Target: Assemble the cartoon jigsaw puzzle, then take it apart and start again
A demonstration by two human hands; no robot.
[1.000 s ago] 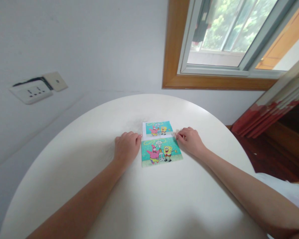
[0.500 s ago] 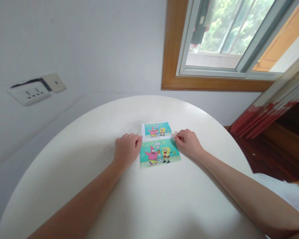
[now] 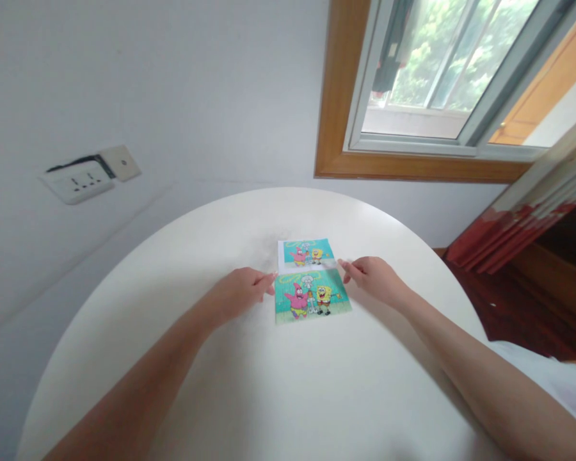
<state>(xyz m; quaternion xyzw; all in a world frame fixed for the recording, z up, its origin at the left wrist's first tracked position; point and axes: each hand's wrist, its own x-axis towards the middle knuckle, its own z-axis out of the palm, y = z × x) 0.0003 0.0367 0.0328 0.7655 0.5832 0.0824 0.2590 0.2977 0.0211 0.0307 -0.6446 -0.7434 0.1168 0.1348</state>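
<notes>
- Head view: the larger SpongeBob picture (image 3: 312, 296) lies flat on the white surface (image 3: 288, 390), its far edge along the smaller SpongeBob print (image 3: 308, 253).
- Left hand (image 3: 248, 288) and right hand (image 3: 373, 279) sit at opposite ends of that line, fingertips close together; whether either grip pinches an edge, I cannot tell.
- Light, equal pressure from both sides should avoid skewing.

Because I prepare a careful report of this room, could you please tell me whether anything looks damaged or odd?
Yes: the white wall socket at the picture's left. An uneven dark strip borders its top and right side, perhaps an uncovered gap in the wall.
</notes>
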